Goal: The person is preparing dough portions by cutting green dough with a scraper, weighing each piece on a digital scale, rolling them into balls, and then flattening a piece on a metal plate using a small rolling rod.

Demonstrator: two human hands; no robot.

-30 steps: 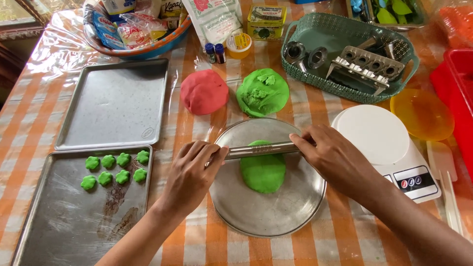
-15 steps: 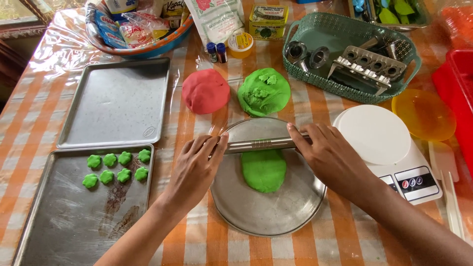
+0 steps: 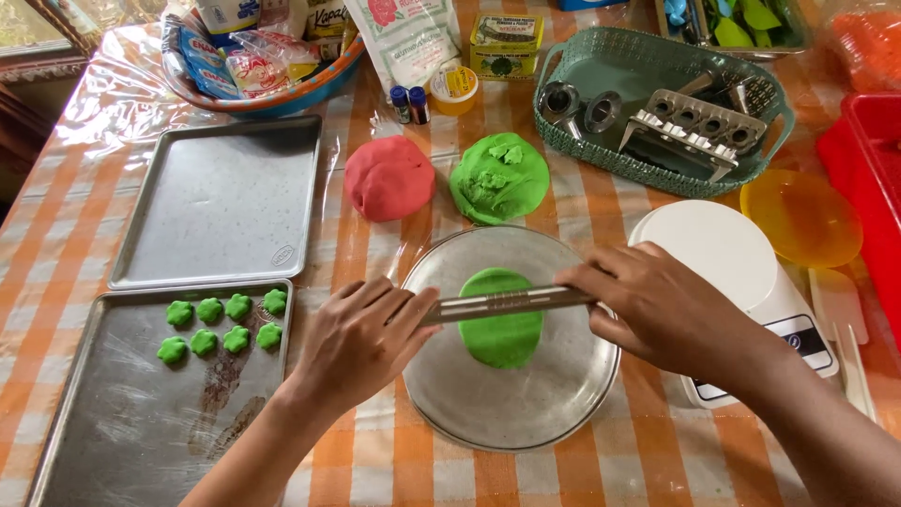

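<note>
Head view — metal rod [image 3: 507, 302] between both hands' fingers [image 3: 413, 308].

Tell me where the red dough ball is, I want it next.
The red dough ball sits on the table above the round metal plate, left of the green dough lump, right of the empty baking tray.

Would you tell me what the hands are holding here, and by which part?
Both hands hold a metal rolling rod by its ends, left hand and right hand, across the green dough.
</note>
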